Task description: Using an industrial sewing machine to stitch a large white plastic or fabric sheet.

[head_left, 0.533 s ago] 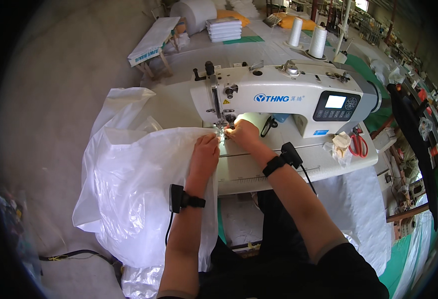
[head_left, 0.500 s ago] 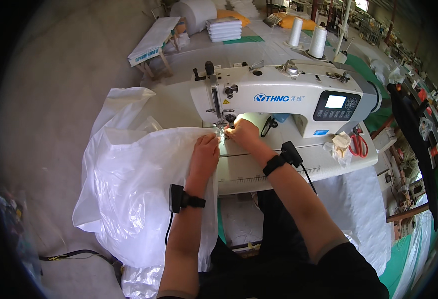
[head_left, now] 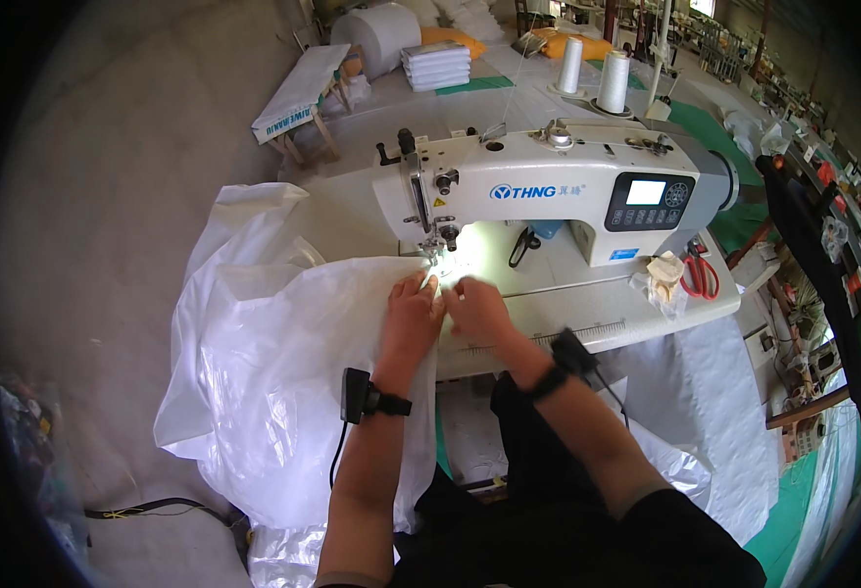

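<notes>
A white sewing machine [head_left: 548, 191] stands before me, its lamp lighting the needle area [head_left: 435, 253]. A large, shiny white plastic sheet [head_left: 283, 363] hangs in folds to the left, its upper right edge reaching close to the needle. My left hand [head_left: 414, 314] grips that edge just in front of the presser foot, fingers bent over it. Close beside it on the right is my right hand [head_left: 477, 312]. Its fingers are curled together near the sheet's edge, slightly blurred; whatever they hold is hidden. Each wrist bears a black strap with a small device.
Red-handled scissors [head_left: 700, 274] lie at the table's right end by a crumpled pale packet [head_left: 664, 277]. A small black tool [head_left: 523, 247] rests under the machine arm. Two white thread cones [head_left: 613, 83] stand behind. White sheeting [head_left: 705, 412] hangs below the table at right.
My right hand has drawn back from the needle toward me, coming beside my left hand. The left hand has shifted slightly nearer to me, still on the sheet. The view has tilted a little.
</notes>
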A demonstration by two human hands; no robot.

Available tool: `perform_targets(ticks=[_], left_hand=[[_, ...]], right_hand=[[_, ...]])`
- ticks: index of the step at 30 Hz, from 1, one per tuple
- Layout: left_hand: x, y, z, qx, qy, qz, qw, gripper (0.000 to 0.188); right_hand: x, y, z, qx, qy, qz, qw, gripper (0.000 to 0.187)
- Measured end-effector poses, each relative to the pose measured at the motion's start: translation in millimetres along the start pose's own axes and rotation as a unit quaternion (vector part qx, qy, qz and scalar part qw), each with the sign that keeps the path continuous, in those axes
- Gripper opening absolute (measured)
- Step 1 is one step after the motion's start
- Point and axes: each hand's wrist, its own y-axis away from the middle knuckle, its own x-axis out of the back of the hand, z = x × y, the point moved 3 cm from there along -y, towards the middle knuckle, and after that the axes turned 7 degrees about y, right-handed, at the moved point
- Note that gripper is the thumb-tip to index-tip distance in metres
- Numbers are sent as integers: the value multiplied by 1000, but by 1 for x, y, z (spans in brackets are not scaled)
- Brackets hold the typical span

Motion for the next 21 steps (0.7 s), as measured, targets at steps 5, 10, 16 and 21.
perform_targets(ticks=[5, 10, 16, 21], left_hand=[[-1, -15, -18, -144, -42, -68, 986, 34], [6, -9, -61, 38, 145, 0, 989, 34], [17, 12, -14, -15, -125, -32, 992, 32], [21, 11, 6, 10, -211, -70, 975, 32]], right_hand=[[-13, 124, 5, -40, -16, -126, 991, 43], [-84, 172, -8, -39, -429, -227, 873, 41], [-54, 205, -5, -269, -569, -308, 714, 26], [-2, 205, 38, -229, -490, -348, 766, 33]])
